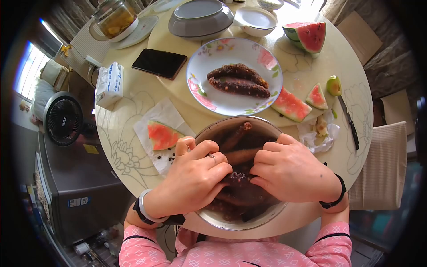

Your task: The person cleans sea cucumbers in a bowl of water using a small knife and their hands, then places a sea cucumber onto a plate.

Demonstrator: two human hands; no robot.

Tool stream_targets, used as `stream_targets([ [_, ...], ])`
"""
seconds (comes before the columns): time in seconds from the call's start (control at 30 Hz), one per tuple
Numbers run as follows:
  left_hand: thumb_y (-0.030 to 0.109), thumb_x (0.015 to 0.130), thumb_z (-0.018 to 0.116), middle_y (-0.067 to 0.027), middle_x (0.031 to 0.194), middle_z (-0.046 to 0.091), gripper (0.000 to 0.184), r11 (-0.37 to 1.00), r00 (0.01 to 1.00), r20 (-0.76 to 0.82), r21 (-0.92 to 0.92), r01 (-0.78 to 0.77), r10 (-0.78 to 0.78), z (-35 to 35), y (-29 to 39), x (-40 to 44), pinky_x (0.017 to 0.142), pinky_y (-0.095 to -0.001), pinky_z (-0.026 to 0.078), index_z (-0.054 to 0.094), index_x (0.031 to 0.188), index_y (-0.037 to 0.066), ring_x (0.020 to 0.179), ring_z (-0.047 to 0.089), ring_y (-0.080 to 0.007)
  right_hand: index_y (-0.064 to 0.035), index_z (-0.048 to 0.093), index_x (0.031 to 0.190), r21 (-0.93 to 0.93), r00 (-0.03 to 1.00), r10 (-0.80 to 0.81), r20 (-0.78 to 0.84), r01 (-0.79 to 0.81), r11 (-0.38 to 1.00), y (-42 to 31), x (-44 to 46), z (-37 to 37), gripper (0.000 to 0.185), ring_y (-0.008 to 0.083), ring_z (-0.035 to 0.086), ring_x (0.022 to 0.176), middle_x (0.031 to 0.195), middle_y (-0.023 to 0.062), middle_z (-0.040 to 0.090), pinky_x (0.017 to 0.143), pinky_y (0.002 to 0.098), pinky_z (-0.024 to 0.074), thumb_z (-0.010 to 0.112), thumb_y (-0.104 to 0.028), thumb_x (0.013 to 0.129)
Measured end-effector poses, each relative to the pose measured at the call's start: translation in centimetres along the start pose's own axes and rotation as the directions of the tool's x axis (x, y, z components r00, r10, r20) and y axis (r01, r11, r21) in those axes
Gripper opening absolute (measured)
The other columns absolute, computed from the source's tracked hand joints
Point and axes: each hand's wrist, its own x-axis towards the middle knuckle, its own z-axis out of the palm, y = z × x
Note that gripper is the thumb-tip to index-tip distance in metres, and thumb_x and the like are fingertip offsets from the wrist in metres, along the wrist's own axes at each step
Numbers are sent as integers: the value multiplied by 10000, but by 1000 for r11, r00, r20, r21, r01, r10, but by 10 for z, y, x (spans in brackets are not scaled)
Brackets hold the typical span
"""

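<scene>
A round metal basin [242, 228] sits at the table's near edge, holding dark liquid and several brown, bumpy sea cucumbers [243, 155]. Over its middle, my left hand [193, 175] and my right hand [293, 171] face each other with curled fingers. Between them they grip a dark sea cucumber [238, 176], whose spiky part shows in the gap; my fingers hide most of it. Just beyond the basin, a flowered plate [204, 55] bears two wrinkled sea cucumbers [240, 80] lying side by side.
Left of the basin, a watermelon slice [162, 135] and seeds lie on a tissue. A phone [160, 63] and tissue pack [110, 84] are farther left. At right lie a knife [349, 122], watermelon pieces [291, 106] and a crumpled tissue [318, 133]. Dishes [200, 24] stand behind.
</scene>
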Motion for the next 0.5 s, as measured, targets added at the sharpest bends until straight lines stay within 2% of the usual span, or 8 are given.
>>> stream_targets([
  [0.13,164,708,822,33,968,697,273,999,1000,-1,50,-8,8,2,2,0,931,-468,294,723,960,131,1076,581,-226,-117,672,779,-49,1000,-14,13,14,999,-3,1,1,155,178,594,865,816,3,585,794,340,415,708,-236,872],
  [0.23,155,702,810,31,971,697,267,996,1000,13,85,-13,12,3,4,1,930,-465,302,730,956,132,1074,584,-227,-120,660,769,-103,999,0,35,4,995,-6,2,5,97,179,590,864,803,2,575,809,339,407,693,-189,830],
  [0.4,280,753,849,29,939,699,265,1000,999,37,-14,-14,14,0,1,1,908,-445,318,755,953,135,1029,587,-213,-126,660,759,-234,996,-1,89,22,972,-10,0,6,32,178,592,877,792,-1,572,832,346,401,680,-145,741],
  [0.5,339,789,847,31,925,699,281,999,999,40,-14,-31,32,-1,0,1,898,-434,319,758,957,132,1013,583,-209,-123,660,751,-206,999,3,50,7,978,-7,-2,2,47,178,594,877,788,1,570,836,351,402,686,-153,775],
])
